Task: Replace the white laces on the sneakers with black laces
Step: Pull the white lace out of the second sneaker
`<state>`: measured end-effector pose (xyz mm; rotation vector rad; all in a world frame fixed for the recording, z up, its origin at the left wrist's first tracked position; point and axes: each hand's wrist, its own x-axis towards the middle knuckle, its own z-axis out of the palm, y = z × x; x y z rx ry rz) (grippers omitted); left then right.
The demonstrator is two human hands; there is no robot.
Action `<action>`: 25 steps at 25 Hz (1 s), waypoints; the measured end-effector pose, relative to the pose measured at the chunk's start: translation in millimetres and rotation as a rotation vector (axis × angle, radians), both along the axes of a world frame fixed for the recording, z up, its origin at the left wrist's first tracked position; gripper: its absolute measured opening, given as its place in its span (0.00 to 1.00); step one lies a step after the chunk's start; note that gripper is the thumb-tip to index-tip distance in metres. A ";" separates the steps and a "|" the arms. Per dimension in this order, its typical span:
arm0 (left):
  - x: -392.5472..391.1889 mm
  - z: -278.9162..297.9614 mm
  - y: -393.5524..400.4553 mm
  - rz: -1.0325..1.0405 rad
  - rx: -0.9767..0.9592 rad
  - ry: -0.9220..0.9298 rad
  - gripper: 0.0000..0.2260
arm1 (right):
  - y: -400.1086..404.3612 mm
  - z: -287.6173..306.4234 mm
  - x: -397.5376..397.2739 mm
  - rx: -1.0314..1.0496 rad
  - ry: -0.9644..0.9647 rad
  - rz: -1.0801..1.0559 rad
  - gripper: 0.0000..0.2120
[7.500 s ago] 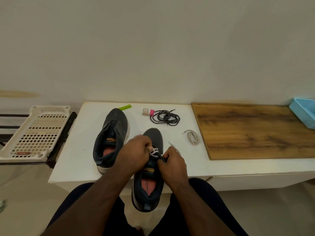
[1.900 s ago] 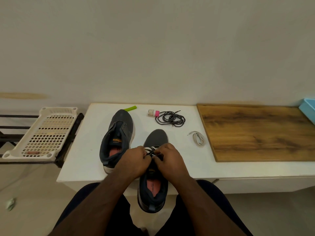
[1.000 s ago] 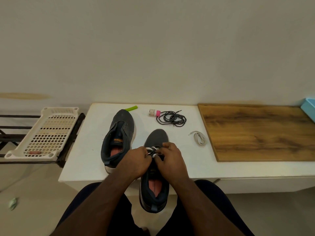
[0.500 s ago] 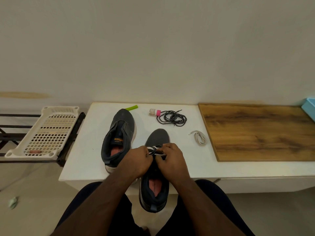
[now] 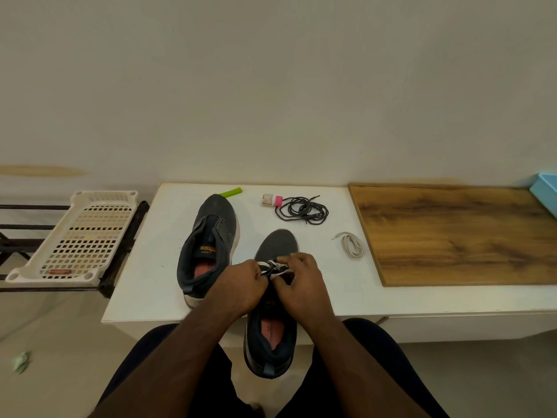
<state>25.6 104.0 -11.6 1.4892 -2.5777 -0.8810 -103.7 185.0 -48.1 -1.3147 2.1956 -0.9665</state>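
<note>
**Both hands at the laces of the near sneaker**

The left hand (image 5: pixel 241 285) and right hand (image 5: pixel 301 282) have their fingers (image 5: pixel 289 258) curled tight, pinching the white lace (image 5: pixel 275 268) where it crosses the near sneaker (image 5: pixel 272 321). That shoe lies lengthwise, toe toward the wall, heel overhanging the desk (image 5: pixel 144 260) edge above the lap. Just left, the second sneaker (image 5: pixel 211 236) points the same way, unlaced. Beyond lie the coiled black lace (image 5: pixel 303 210), a pink-capped bottle (image 5: pixel 271 200) and a loose white lace (image 5: pixel 351 244).
</note>
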 end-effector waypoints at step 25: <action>1.0 1.7 -0.4 0.016 0.055 0.018 0.08 | -0.7 0.1 -6.4 -0.121 -0.189 -0.219 0.07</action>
